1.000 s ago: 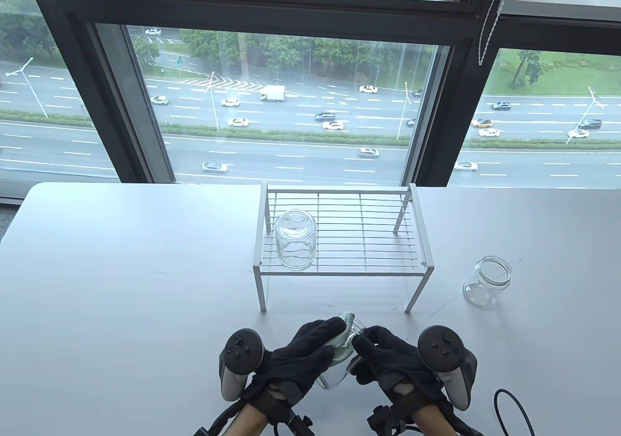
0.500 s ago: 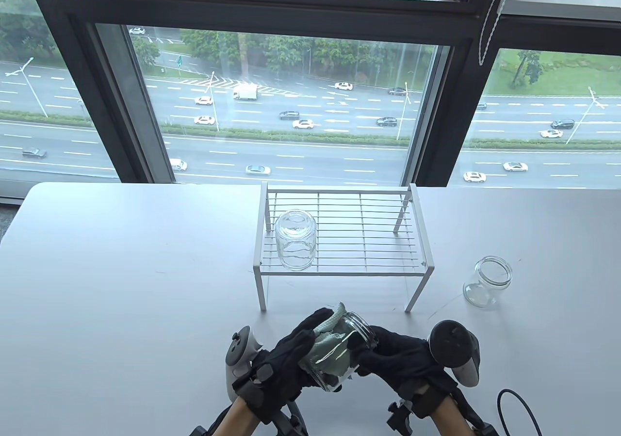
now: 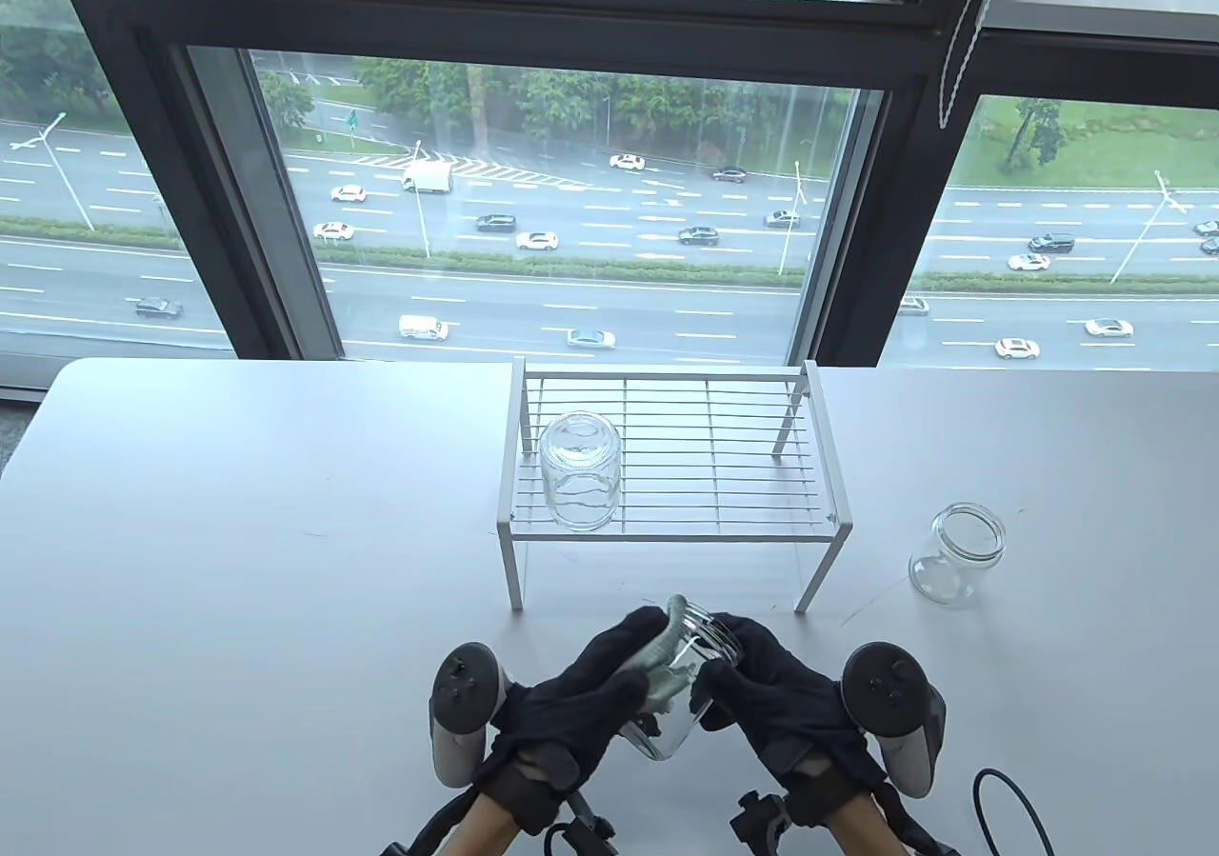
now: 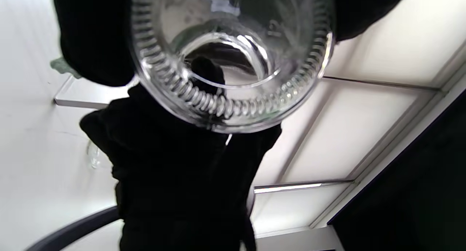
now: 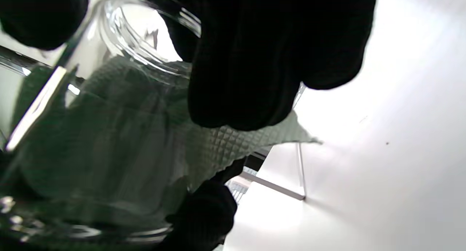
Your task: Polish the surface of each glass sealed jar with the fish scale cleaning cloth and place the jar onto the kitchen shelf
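On counter: I count three jars, one held (image 3: 688, 694).
Left grip (image 3: 581, 704): presses cloth (image 3: 662, 661) against it.
Right grip (image 3: 771, 694): clamps it.

Shelf (image 3: 667, 461) left end taken by upturned jar (image 3: 579, 475), right part open, another jar (image 3: 955, 552) standing off right

Both hands wear black gloves: left hand (image 3: 581, 704), right hand (image 3: 776, 694). A dark and grey tracker (image 3: 462, 713) sits on each, with black wrist straps.

text: none legible | labels: none | brands: none | numbers: none
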`<move>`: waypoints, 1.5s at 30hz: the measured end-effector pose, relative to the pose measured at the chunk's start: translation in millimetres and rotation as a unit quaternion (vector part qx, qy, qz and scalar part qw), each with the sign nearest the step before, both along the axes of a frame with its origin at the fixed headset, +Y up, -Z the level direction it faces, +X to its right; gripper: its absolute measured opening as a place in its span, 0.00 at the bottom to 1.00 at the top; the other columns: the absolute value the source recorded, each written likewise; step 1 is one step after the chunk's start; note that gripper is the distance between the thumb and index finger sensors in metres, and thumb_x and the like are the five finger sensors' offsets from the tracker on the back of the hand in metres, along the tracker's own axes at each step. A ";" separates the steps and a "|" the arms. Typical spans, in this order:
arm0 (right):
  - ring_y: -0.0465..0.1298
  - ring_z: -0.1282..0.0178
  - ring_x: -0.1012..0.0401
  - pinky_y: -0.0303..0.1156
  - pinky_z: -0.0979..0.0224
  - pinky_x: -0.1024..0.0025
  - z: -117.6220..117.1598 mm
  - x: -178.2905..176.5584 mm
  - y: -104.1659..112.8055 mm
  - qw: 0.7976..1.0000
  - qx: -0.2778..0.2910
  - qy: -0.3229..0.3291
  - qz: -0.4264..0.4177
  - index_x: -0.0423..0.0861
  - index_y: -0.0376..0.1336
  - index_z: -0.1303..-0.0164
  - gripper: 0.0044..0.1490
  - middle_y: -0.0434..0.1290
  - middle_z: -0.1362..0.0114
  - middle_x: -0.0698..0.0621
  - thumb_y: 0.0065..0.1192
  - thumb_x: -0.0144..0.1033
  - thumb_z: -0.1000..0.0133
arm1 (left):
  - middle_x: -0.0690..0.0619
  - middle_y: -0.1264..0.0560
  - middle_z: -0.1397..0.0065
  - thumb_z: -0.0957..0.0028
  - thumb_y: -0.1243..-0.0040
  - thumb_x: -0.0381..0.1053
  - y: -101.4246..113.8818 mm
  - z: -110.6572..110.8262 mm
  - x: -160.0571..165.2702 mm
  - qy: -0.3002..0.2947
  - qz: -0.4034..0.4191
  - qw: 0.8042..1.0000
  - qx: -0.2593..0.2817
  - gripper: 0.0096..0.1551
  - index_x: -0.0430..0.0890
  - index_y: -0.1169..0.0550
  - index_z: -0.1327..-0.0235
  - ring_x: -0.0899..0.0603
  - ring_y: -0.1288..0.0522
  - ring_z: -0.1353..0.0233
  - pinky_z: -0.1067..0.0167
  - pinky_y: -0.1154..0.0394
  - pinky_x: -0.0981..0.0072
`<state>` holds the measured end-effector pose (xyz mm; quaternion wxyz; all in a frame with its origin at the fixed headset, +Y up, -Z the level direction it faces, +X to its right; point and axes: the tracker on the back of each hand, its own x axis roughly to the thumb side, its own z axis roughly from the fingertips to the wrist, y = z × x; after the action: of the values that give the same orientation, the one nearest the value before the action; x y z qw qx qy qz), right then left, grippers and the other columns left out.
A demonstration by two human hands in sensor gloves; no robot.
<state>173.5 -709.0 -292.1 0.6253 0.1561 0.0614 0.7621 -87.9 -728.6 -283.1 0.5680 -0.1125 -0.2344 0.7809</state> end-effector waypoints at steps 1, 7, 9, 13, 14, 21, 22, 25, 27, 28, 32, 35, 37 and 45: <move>0.86 0.55 0.55 0.78 0.42 0.52 -1.6 -2.8 0.2 0.998 -0.011 0.040 -0.056 0.56 0.63 0.27 0.47 0.85 0.50 0.46 0.68 0.67 0.55 | 0.26 0.41 0.19 0.39 0.47 0.71 -3.2 0.3 1.8 -0.033 0.081 0.995 -0.050 0.36 0.64 0.36 0.18 0.20 0.27 0.33 0.48 0.17 0.42; 0.85 0.53 0.54 0.77 0.39 0.50 -0.8 -0.3 13.9 0.987 0.110 0.065 0.101 0.57 0.69 0.35 0.43 0.85 0.47 0.47 0.70 0.68 0.58 | 0.26 0.42 0.19 0.37 0.50 0.71 -10.1 -3.3 -2.0 -0.114 0.067 0.989 -0.070 0.36 0.63 0.38 0.16 0.21 0.27 0.33 0.45 0.17 0.45; 0.85 0.48 0.54 0.77 0.37 0.50 0.3 0.7 14.7 0.972 0.152 0.047 0.173 0.61 0.72 0.39 0.41 0.84 0.42 0.47 0.64 0.74 0.58 | 0.26 0.41 0.19 0.37 0.49 0.71 -8.1 -3.8 -4.9 -0.099 0.033 0.993 -0.061 0.36 0.63 0.37 0.17 0.20 0.27 0.33 0.46 0.17 0.44; 0.85 0.49 0.52 0.77 0.40 0.50 0.2 -0.1 7.8 0.984 0.121 0.003 0.134 0.62 0.76 0.51 0.34 0.84 0.43 0.44 0.66 0.72 0.60 | 0.25 0.42 0.19 0.38 0.48 0.72 3.6 -3.1 -10.2 -0.056 -0.049 0.997 -0.002 0.36 0.63 0.36 0.17 0.19 0.28 0.33 0.46 0.18 0.42; 0.86 0.51 0.53 0.77 0.41 0.51 1.7 -0.3 5.2 0.986 0.093 -0.030 0.134 0.62 0.76 0.52 0.34 0.85 0.44 0.44 0.65 0.73 0.60 | 0.26 0.43 0.18 0.39 0.48 0.71 7.8 -1.8 -11.2 -0.025 -0.080 0.996 0.027 0.36 0.63 0.35 0.18 0.18 0.29 0.33 0.46 0.18 0.41; 0.86 0.56 0.54 0.78 0.43 0.52 4.9 6.1 -6.4 0.990 -0.051 -0.113 0.072 0.60 0.76 0.56 0.34 0.86 0.51 0.43 0.63 0.74 0.59 | 0.30 0.43 0.17 0.42 0.45 0.69 30.4 10.8 -4.1 0.093 -0.187 0.957 0.201 0.36 0.62 0.33 0.20 0.17 0.34 0.28 0.44 0.21 0.37; 0.87 0.57 0.55 0.79 0.44 0.52 5.0 8.1 -8.7 0.988 -0.090 -0.115 0.055 0.59 0.77 0.56 0.34 0.87 0.52 0.43 0.63 0.74 0.58 | 0.30 0.43 0.17 0.42 0.44 0.69 33.2 12.3 -2.9 0.107 -0.194 0.948 0.229 0.36 0.62 0.34 0.20 0.17 0.35 0.28 0.43 0.22 0.38; 0.88 0.63 0.57 0.81 0.48 0.56 5.2 10.7 -16.4 0.981 -0.171 -0.095 0.011 0.57 0.78 0.58 0.35 0.89 0.57 0.45 0.59 0.74 0.56 | 0.32 0.50 0.14 0.43 0.41 0.66 37.0 16.8 2.4 0.112 -0.210 0.931 0.278 0.41 0.62 0.42 0.18 0.18 0.38 0.25 0.37 0.25 0.37; 0.88 0.65 0.58 0.81 0.50 0.57 5.1 10.1 -18.4 0.977 -0.200 -0.068 -0.006 0.55 0.78 0.58 0.36 0.89 0.59 0.46 0.58 0.73 0.55 | 0.33 0.53 0.14 0.44 0.39 0.66 40.0 20.2 6.0 0.114 -0.232 0.918 0.300 0.46 0.61 0.47 0.17 0.19 0.40 0.23 0.35 0.27 0.37; 0.88 0.66 0.59 0.82 0.51 0.58 5.1 9.7 -17.9 0.978 -0.199 -0.056 -0.007 0.55 0.79 0.57 0.36 0.89 0.61 0.47 0.58 0.73 0.53 | 0.33 0.56 0.14 0.45 0.37 0.67 40.9 21.8 7.3 0.114 -0.248 0.912 0.305 0.49 0.61 0.50 0.18 0.19 0.42 0.23 0.34 0.29 0.36; 0.88 0.71 0.61 0.83 0.54 0.59 3.4 6.2 -11.2 0.986 -0.164 -0.010 0.002 0.52 0.81 0.58 0.37 0.90 0.66 0.49 0.56 0.71 0.52 | 0.31 0.55 0.16 0.48 0.34 0.68 47.2 27.2 5.8 0.160 -0.303 0.878 0.335 0.57 0.61 0.56 0.19 0.21 0.36 0.27 0.36 0.27 0.38; 0.88 0.70 0.60 0.82 0.53 0.59 4.4 -2.6 -5.3 0.987 -0.150 0.064 -0.007 0.50 0.80 0.53 0.37 0.90 0.66 0.49 0.57 0.68 0.50 | 0.29 0.40 0.23 0.54 0.29 0.72 47.6 25.5 -6.1 0.226 -0.243 0.895 0.299 0.55 0.59 0.46 0.20 0.24 0.26 0.36 0.46 0.18 0.46; 0.88 0.68 0.60 0.82 0.52 0.59 7.0 -6.2 1.7 0.990 -0.125 0.073 0.000 0.48 0.78 0.48 0.39 0.89 0.64 0.51 0.58 0.68 0.50 | 0.29 0.39 0.23 0.54 0.28 0.71 46.2 23.1 -11.4 0.222 -0.204 0.917 0.260 0.53 0.58 0.42 0.21 0.23 0.26 0.38 0.47 0.17 0.46; 0.85 0.49 0.51 0.76 0.40 0.50 28.3 -2.2 44.5 0.924 0.210 -0.091 0.306 0.47 0.60 0.23 0.58 0.83 0.41 0.44 0.56 0.77 0.55 | 0.28 0.39 0.24 0.52 0.28 0.70 38.5 18.4 -15.6 0.230 -0.212 0.928 0.203 0.54 0.57 0.43 0.20 0.23 0.26 0.39 0.48 0.17 0.46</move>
<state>171.3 -664.5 -263.8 0.3170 0.1876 -0.1121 0.9229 -103.6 -690.1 -264.7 0.7691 0.1409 -0.2216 0.5827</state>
